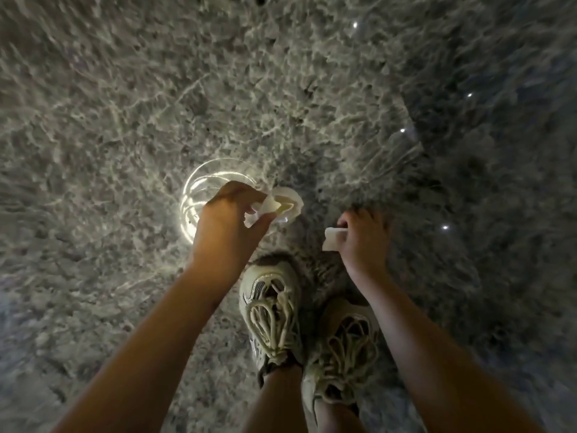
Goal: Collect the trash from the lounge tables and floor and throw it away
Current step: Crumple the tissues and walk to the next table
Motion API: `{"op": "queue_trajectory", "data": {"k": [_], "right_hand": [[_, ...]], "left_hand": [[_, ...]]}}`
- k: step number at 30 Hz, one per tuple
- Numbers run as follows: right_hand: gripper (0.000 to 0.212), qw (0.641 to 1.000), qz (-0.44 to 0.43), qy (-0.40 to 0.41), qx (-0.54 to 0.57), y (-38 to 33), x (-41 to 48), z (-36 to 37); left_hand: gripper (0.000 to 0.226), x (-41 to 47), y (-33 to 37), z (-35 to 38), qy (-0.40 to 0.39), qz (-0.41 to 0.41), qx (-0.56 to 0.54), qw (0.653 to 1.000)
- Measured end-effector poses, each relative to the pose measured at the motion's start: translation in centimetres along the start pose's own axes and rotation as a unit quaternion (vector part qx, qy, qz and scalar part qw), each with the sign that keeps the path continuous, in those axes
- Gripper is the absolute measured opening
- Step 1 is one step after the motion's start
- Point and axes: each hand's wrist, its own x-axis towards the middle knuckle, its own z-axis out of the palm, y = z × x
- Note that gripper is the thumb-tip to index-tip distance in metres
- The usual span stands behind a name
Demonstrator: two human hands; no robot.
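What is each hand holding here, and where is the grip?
Left hand: crumpled white paper, pinched at its near edge. Right hand: small white scrap, gripped at one end.

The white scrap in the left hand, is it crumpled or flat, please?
Crumpled: the white scrap shows bent folds and ragged edges, pinched in the left hand.

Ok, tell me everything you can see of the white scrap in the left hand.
The white scrap looks like thin crumpled paper or tissue, with torn, curled edges and a faint yellowish fold inside. The left hand pinches one end between its fingertips; the rest fans out to the right, above the marbled floor. A clear round container sits just behind it.
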Motion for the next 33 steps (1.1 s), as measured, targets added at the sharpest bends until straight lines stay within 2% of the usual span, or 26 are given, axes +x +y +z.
{"op": "queue_trajectory", "data": {"k": [3, 5, 9, 16, 23, 27, 29, 33], "right_hand": [[0.007, 0.999, -0.023, -0.011, 0.031, -1.2, -0.4, -3.0], [0.011, 0.995, -0.074, 0.005, 0.072, -2.8, -1.0, -7.1], [0.022, 0.973, -0.183, 0.087, 0.109, -7.1, -3.7, -18.4], [0.026, 0.923, -0.331, 0.124, 0.154, -14.7, -9.1, -36.9], [0.025, 0.873, -0.435, 0.099, 0.197, -24.0, -13.4, -50.6], [0.040, 0.871, -0.427, 0.035, 0.241, -31.0, -14.9, -57.0], [0.048, 0.853, -0.462, 0.005, 0.244, -35.4, -14.9, -60.0], [0.044, 0.813, -0.535, -0.063, 0.221, -45.5, -14.4, -65.6]], "left_hand": [[0.017, -0.1, 1.2, -1.8, 0.013, -0.004, -0.012, 1.000], [0.018, -0.5, 2.9, -3.9, 0.021, -0.010, -0.017, 1.000], [0.018, -2.2, 8.2, -10.1, 0.048, -0.003, -0.039, 0.998], [0.017, -5.7, 19.3, -24.4, 0.088, 0.037, -0.066, 0.993], [0.018, -9.7, 26.3, -40.2, 0.141, 0.064, -0.090, 0.984], [0.018, -11.1, 27.7, -49.6, 0.175, 0.086, -0.071, 0.978], [0.018, -11.3, 27.7, -54.4, 0.195, 0.087, -0.053, 0.975], [0.017, -10.8, 27.2, -64.3, 0.241, 0.077, -0.032, 0.967]]}}
